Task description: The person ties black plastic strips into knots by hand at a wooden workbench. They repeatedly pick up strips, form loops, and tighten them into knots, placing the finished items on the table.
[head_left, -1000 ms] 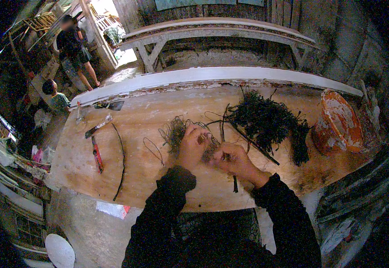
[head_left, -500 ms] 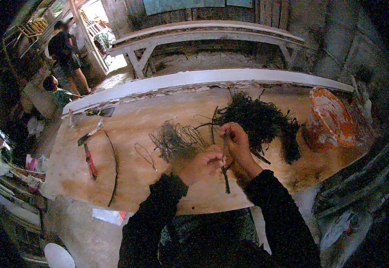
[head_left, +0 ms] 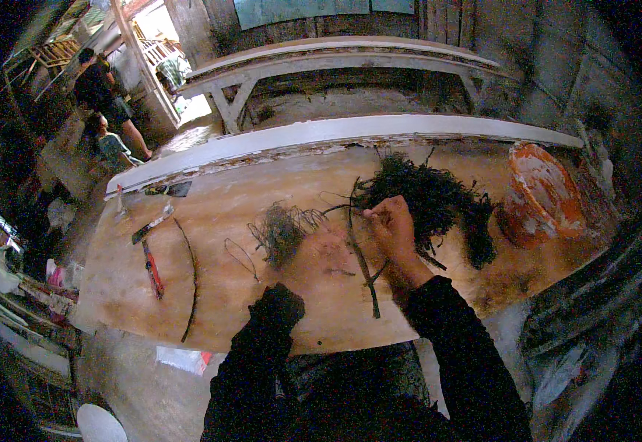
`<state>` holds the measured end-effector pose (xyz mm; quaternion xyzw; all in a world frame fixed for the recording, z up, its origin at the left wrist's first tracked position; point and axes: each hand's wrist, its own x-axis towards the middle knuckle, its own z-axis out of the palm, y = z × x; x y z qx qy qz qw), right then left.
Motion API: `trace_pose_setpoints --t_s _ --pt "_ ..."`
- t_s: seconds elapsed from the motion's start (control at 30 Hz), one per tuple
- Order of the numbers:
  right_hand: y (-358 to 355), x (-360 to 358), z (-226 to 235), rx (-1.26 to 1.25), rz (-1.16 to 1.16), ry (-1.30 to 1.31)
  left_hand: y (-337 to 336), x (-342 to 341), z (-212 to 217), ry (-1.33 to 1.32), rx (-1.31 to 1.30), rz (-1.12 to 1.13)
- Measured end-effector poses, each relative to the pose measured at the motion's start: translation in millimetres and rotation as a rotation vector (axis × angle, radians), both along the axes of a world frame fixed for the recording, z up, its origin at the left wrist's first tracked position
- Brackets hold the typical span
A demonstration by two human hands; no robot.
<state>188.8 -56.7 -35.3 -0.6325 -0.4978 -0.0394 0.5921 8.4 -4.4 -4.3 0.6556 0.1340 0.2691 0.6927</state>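
Note:
My right hand [head_left: 391,227] is closed, its fingertips pinching thin dark strands at the left edge of a big dark tangled pile of wiry strands [head_left: 431,197]. A long dark stick [head_left: 363,265] runs down the wooden table [head_left: 262,199] under that hand. My left hand [head_left: 321,258] is blurred and lies low over the table, just right of a small grey bundle of thin wires [head_left: 280,232]. Whether it holds anything is unclear. Both arms wear dark sleeves.
A hammer with a red handle [head_left: 151,261] and a long curved thin rod [head_left: 192,283] lie at the table's left. An orange-and-white round tub [head_left: 545,195] stands at the right. A white plank [head_left: 350,132] edges the far side, with a bench [head_left: 335,59] behind. Two people [head_left: 103,103] are at upper left.
My right hand has moved up and right to the edge of the dark pile. My left hand has let go near it and pulled back toward the small wire bundle.

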Motion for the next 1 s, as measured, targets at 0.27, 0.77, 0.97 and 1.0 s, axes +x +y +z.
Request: trace_pose_setpoints --t_s 0.27,0.77,0.97,1.0 --pt "-13.0 -26.9 23.2 -0.403 0.135 0.290 29.8 -22.4 24.2 0.135 -0.088 0.507" --pt "-24.6 -48.5 30.8 -0.270 0.630 -0.104 49.0 -25.4 7.4 0.063 -0.180 0.578" --pt "-26.6 -54.4 36.8 -0.348 0.577 -0.291 55.2 -27.9 2.0 0.079 -0.122 0.623" --pt "-25.6 -55.5 34.7 -0.302 0.581 -0.321 54.6 -26.9 1.6 0.092 -0.097 0.653"
